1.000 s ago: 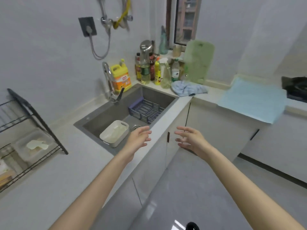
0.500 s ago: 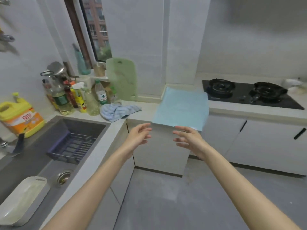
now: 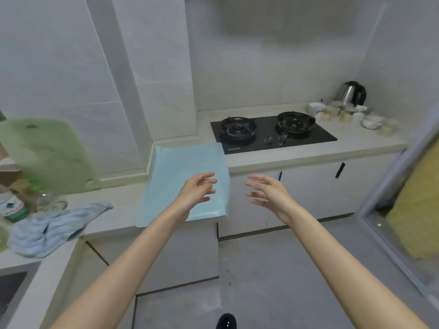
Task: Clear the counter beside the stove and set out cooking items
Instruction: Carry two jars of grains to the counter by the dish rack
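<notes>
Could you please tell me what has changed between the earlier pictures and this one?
The view swung right, from the sink to the stove, bringing the kettle and bowls beyond it into sight. Nothing was taken hold of or let go: left hand and right hand stay open and empty, held out ahead. The mat, cloth and cutting board lie where they were.

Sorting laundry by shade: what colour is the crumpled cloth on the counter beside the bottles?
The crumpled cloth is light blue; the head view shows it.
</notes>
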